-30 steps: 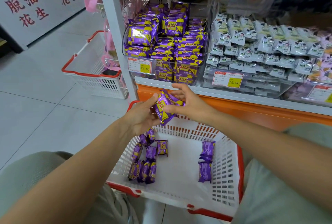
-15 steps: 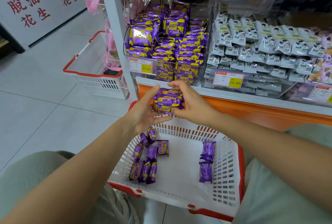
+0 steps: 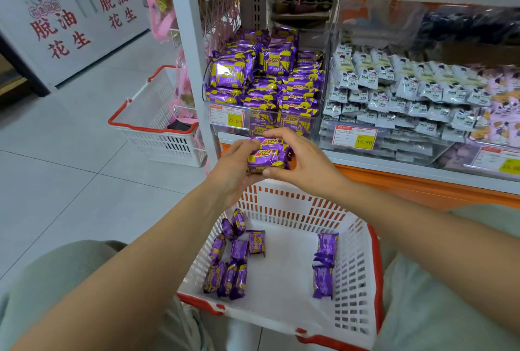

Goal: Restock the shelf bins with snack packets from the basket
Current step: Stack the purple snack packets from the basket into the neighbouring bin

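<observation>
Fingers [image 3: 284, 135] of right hand [image 3: 305, 159] curl over the top of a stack of purple-and-yellow snack packets [image 3: 267, 158], thumb underneath. Left hand [image 3: 232, 166] grips the stack's left end. Stack sits above the far rim of the white basket [image 3: 375, 266], just in front of the clear shelf bin [image 3: 312, 123] piled with the same packets. In the basket: left cluster [image 3: 230, 258] and right pair [image 3: 323, 266], well apart. White packets [image 3: 394, 89] fill the next bin right.

Stacked purple packets [image 3: 267, 157] held above white basket [image 3: 295, 207], below full bin [image 3: 264, 119]
</observation>
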{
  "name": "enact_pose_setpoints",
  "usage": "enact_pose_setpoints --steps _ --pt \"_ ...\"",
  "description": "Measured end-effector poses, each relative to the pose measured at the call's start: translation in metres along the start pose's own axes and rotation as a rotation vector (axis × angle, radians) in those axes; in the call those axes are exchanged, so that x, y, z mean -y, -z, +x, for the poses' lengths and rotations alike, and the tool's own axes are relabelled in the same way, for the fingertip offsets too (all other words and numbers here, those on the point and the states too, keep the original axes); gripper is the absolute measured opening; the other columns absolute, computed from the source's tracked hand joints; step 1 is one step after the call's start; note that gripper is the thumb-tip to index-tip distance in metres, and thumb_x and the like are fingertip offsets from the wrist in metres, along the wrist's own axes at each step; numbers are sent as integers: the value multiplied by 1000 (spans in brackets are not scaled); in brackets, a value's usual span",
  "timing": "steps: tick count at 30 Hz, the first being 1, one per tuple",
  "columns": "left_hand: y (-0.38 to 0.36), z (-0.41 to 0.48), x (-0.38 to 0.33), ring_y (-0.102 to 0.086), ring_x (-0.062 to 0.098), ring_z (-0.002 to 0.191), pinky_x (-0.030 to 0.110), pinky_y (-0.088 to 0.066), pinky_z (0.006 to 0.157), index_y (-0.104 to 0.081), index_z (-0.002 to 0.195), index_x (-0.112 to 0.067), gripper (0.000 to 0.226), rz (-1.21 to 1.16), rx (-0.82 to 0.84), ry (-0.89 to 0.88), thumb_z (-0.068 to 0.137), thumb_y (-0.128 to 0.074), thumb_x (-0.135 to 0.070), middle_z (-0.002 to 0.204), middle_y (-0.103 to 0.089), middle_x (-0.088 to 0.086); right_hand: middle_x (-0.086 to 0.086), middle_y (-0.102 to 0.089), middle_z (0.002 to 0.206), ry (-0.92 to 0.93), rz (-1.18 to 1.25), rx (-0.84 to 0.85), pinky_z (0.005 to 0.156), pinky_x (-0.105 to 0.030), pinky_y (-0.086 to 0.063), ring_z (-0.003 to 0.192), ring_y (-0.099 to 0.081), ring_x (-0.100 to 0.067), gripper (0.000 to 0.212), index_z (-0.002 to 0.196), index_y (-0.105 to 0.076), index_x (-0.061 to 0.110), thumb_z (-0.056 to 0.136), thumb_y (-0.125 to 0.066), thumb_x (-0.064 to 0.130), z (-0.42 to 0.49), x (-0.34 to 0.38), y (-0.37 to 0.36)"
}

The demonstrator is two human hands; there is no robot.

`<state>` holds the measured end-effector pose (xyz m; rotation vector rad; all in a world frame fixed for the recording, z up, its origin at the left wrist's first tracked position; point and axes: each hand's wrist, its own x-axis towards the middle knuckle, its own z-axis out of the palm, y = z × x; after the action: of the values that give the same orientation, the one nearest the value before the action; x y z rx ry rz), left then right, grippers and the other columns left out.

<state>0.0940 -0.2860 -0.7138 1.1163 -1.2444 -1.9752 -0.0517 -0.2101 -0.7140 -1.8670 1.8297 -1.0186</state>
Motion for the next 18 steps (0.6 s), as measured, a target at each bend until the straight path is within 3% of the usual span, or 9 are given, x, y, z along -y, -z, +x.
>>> enact_pose_setpoints --steps 6,10,12,15,18 --pt "-12 -3 -40 -70 19 78 33 -59 65 -53 121 -5 31 5 8 -97 99 -53 -26 101 -71 13 7 -56 128 78 -17 -60 97 -39 -44 116 -55 -14 60 129 -48 21 76 -77 26 24 18 20" --pt "-18 3 -75 -68 18 84 36 -57 77 -61 118 -11 44 47 -18 -217 100 -40 -45 101 -70 8 6 -61 118 57 19 -204 87 -37 -49 98 -60 -15 56 125 -50 21 75 -74 26 58 32 37" --pt "-15 15 -85 -60 17 104 34 -46 94 -52 131 -16 51 353 -119 -372 96 -42 -51 120 -62 3 5 -62 113 12 40 -291 83 -33 -48 94 -60 -15 53 124 -49 19 78 -74 24 75 34 45" --pt "0 33 -88 -36 21 134 29 -25 107 -39 145 -11 48 852 -261 -662 103 -40 -34 147 -40 9 3 -60 112 -79 42 -382 76 -34 -48 87 -59 -19 52 124 -48 18 80 -73 27 102 27 53" --pt "13 58 -88 -15 27 147 36 -11 118 -29 151 -11 54 1194 -291 -752 103 -39 -32 159 -21 13 -3 -57 123 -192 -47 -356 85 -33 -44 105 -56 -22 55 127 -48 16 80 -74 26 127 11 56"
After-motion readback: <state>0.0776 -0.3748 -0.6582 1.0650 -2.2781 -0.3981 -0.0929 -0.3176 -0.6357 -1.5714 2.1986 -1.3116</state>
